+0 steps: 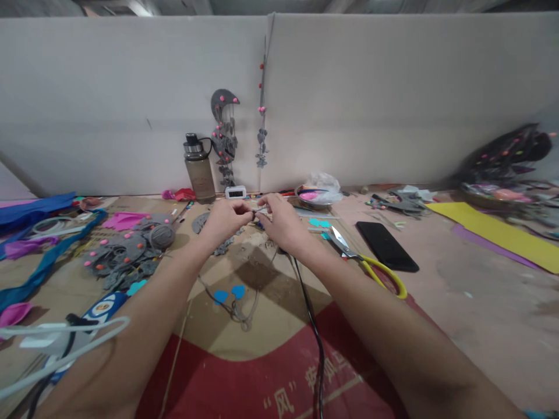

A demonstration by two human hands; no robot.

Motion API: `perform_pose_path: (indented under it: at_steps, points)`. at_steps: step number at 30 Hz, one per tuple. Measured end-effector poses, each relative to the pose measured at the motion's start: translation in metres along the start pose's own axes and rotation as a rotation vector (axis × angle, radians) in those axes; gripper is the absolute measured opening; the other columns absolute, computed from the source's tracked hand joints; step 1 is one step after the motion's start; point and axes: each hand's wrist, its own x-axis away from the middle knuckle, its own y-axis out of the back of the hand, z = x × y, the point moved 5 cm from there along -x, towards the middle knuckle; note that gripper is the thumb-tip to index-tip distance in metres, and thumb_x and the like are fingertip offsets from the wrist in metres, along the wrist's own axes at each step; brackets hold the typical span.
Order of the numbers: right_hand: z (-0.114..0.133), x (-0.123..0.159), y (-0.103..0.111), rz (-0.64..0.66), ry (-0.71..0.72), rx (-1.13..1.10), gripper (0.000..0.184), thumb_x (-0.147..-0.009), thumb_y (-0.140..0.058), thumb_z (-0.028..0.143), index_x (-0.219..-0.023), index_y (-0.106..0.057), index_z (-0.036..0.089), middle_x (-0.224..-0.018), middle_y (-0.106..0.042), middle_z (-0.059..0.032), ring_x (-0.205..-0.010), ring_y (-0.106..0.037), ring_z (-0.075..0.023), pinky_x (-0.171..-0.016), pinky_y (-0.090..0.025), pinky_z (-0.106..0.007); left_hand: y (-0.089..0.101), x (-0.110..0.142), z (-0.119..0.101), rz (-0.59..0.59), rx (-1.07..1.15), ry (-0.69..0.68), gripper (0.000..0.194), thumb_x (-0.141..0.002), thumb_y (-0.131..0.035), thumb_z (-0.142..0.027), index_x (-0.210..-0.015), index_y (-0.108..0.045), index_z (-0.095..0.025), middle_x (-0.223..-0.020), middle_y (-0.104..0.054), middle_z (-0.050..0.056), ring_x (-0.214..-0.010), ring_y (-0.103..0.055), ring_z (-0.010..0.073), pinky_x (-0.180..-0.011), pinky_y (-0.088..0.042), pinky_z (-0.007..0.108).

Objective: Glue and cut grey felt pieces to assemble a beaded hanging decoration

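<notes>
Fingertips of my left hand (227, 220) and my right hand (283, 222) meet above the cardboard (236, 343), both pinched closed. A tiny dark piece (254, 215) shows between them, too small to name. Loose grey cord (244, 319) loops below, one strand rising towards my right hand. Two blue felt cutouts (238, 291) lie beside that loop. Grey felt pieces (223, 247) sit just under my left hand. To the right of my right hand are teal flower cutouts (319, 223) and yellow-handled scissors (364, 261), blades partly apart.
A black phone (386, 245) lies right of the scissors. Behind my hands stand a bottle (201, 174), a small digital clock (236, 192) and a bowl (314, 198). Grey felt garlands (131, 250) pile up left. A black cable (312, 326) crosses the cardboard.
</notes>
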Motion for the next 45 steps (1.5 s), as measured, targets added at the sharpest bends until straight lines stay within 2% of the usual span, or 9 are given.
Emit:
perform_pose_path:
  at_steps: [5,11,14,17,20,26,32,37,45]
  points:
    - [0.003,0.003,0.0,-0.056,0.017,-0.054,0.004,-0.081,-0.05,0.016,-0.08,-0.054,0.017,-0.083,-0.056,-0.0045,-0.077,-0.05,-0.0153,-0.071,-0.038,-0.028,0.006,0.003,-0.003,-0.139,0.022,0.051,0.014,-0.068,-0.055,-0.023,-0.067,-0.066,-0.015,-0.057,-0.06,-0.001,-0.053,-0.049,0.0108,-0.055,-0.036,0.023]
    - [0.003,0.007,-0.004,-0.077,-0.135,-0.131,0.013,-0.083,-0.051,0.025,-0.073,-0.054,0.018,-0.071,-0.056,-0.0006,-0.067,-0.047,-0.013,-0.065,-0.034,-0.026,0.006,0.005,-0.004,-0.25,0.114,0.07,0.012,-0.069,-0.056,-0.023,-0.066,-0.065,-0.016,-0.054,-0.056,-0.002,-0.052,-0.046,0.0099,-0.054,-0.035,0.023]
    - [0.0,0.007,-0.01,-0.057,-0.219,-0.213,0.02,-0.083,-0.049,0.03,-0.067,-0.053,0.018,-0.065,-0.055,0.0015,-0.061,-0.044,-0.0117,-0.063,-0.032,-0.026,0.001,0.004,0.005,-0.276,0.241,0.102,0.012,-0.069,-0.058,-0.025,-0.066,-0.065,-0.016,-0.053,-0.054,-0.002,-0.049,-0.045,0.0095,-0.051,-0.033,0.023]
    - [-0.005,0.007,-0.016,-0.038,-0.28,-0.343,0.023,-0.081,-0.049,0.032,-0.062,-0.051,0.018,-0.061,-0.052,0.0035,-0.058,-0.042,-0.0105,-0.061,-0.032,-0.025,-0.008,0.002,0.013,-0.287,0.465,0.182,0.012,-0.068,-0.06,-0.026,-0.065,-0.063,-0.016,-0.049,-0.051,-0.003,-0.045,-0.042,0.0084,-0.045,-0.029,0.022]
    - [-0.011,0.006,-0.023,-0.021,-0.343,-0.439,0.022,-0.076,-0.05,0.032,-0.06,-0.051,0.018,-0.057,-0.048,0.0048,-0.056,-0.04,-0.0097,-0.058,-0.031,-0.024,-0.019,0.002,0.017,-0.284,0.683,0.252,0.009,-0.065,-0.063,-0.024,-0.064,-0.062,-0.015,-0.048,-0.05,-0.003,-0.043,-0.041,0.0071,-0.043,-0.028,0.021]
    - [-0.025,0.01,-0.03,-0.038,-0.505,-0.592,0.023,-0.071,-0.053,0.038,-0.059,-0.048,0.019,-0.049,-0.04,0.0071,-0.048,-0.035,-0.008,-0.049,-0.028,-0.022,-0.03,0.002,0.015,-0.271,0.874,0.266,0.011,-0.061,-0.067,-0.021,-0.061,-0.06,-0.014,-0.048,-0.052,-0.002,-0.042,-0.042,0.0053,-0.042,-0.03,0.019]
    - [-0.027,0.013,-0.031,-0.04,-0.636,-0.798,0.026,-0.066,-0.059,0.04,-0.058,-0.044,0.021,-0.043,-0.032,0.0096,-0.039,-0.026,-0.0059,-0.04,-0.021,-0.021,-0.033,0.003,0.013,-0.206,0.96,0.314,0.019,-0.059,-0.074,-0.026,-0.065,-0.062,-0.013,-0.056,-0.058,0.0,-0.049,-0.051,0.0069,-0.051,-0.043,0.02]
    - [-0.028,0.012,-0.028,-0.042,-0.625,-0.749,0.026,-0.066,-0.059,0.041,-0.057,-0.044,0.02,-0.044,-0.034,0.0087,-0.04,-0.028,-0.006,-0.04,-0.023,-0.021,-0.033,0.002,0.014,-0.107,0.955,0.325,0.025,-0.058,-0.077,-0.029,-0.069,-0.064,-0.012,-0.064,-0.062,0.003,-0.056,-0.057,0.0092,-0.059,-0.05,0.024]
    - [-0.032,0.01,-0.026,-0.046,-0.551,-0.565,0.021,-0.068,-0.054,0.037,-0.058,-0.05,0.019,-0.051,-0.043,0.0061,-0.047,-0.036,-0.0076,-0.046,-0.029,-0.021,-0.033,0.002,0.016,-0.059,0.921,0.303,0.028,-0.058,-0.078,-0.032,-0.071,-0.066,-0.011,-0.064,-0.065,0.004,-0.056,-0.058,0.0102,-0.06,-0.051,0.025]
